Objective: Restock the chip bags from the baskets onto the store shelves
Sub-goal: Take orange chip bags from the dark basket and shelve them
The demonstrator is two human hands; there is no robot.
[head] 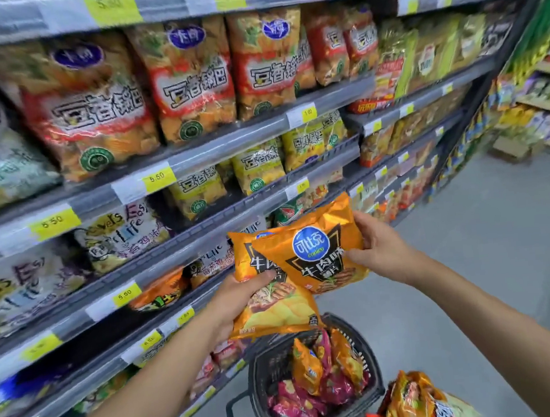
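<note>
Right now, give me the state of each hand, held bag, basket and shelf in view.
left hand: grips the rear orange bag from below.
right hand: grips the front orange bag at its right edge.
rear orange bag: held, partly covered by the front one.
front orange bag: held, tilted, overlapping the rear bag.
black basket: on the floor, partly filled with orange and pink bags.
shelves: stocked, mostly with upright bags.

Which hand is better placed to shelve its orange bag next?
Probably left: the left hand grips the rear orange bag nearest the shelves, while the right hand holds the front orange bag toward the aisle.
</note>
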